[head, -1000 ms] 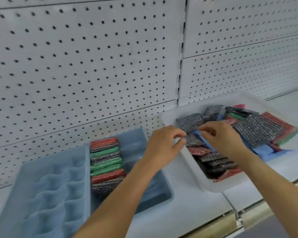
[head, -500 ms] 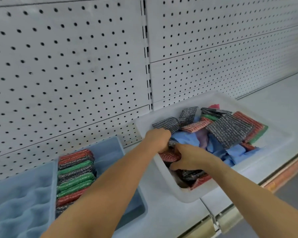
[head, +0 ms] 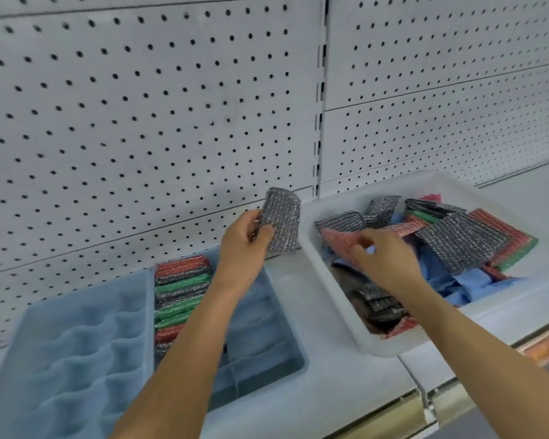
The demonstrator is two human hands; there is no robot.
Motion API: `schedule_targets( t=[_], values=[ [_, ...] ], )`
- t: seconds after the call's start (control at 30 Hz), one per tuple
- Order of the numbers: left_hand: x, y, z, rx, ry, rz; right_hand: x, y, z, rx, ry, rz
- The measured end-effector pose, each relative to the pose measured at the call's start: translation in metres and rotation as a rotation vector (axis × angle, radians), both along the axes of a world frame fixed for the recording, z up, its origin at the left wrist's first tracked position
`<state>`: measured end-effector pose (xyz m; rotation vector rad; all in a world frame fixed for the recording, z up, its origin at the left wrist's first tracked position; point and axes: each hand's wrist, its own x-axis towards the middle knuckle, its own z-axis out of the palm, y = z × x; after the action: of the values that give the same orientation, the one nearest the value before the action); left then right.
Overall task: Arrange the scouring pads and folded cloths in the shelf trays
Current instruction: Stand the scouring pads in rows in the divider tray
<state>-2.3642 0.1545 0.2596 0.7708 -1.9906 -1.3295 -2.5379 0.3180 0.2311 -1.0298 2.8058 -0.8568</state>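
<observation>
The left hand [head: 243,240] holds a silver-grey scouring pad [head: 281,223] upright, thumb across its front and fingers curled behind, above the gap between the blue tray [head: 267,353] and the white bin [head: 336,315]. At about three o'clock from it, the right hand [head: 384,258] reaches into the bin, its grip pinched on a red scouring pad [head: 339,240] atop loose pads and blue cloths [head: 469,280]. A row of red, green and grey pads [head: 181,293] stands on edge in the blue tray's left compartment, at seven o'clock from the held pad. All rests on the white shelf [head: 339,394] before a pegboard wall [head: 140,122].
</observation>
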Motion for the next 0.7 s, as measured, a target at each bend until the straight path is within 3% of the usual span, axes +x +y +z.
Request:
schedule_targets(
  t=[0.1, 0.2, 0.3, 0.47, 0.7],
  values=[
    [0.059, -0.006, 0.001, 0.021, -0.014, 0.057, 0.011, 0.0, 0.014, -0.28, 0.127, -0.085],
    [0.113, -0.021, 0.0, 0.101, -0.001, 0.093, 0.032, -0.005, 0.036, -0.562, -0.003, -0.101],
    [0.16, -0.032, 0.001, 0.121, -0.027, 0.04, 0.069, -0.017, 0.056, -0.732, -0.101, 0.045],
    [0.203, -0.035, -0.01, -0.083, -0.3, -0.1, 0.12, -0.042, 0.051, -0.765, -0.323, 0.301],
    [0.195, -0.027, -0.048, -0.503, -0.583, -0.139, 0.14, -0.052, 0.025, -0.641, -0.314, 0.392]
  ],
)
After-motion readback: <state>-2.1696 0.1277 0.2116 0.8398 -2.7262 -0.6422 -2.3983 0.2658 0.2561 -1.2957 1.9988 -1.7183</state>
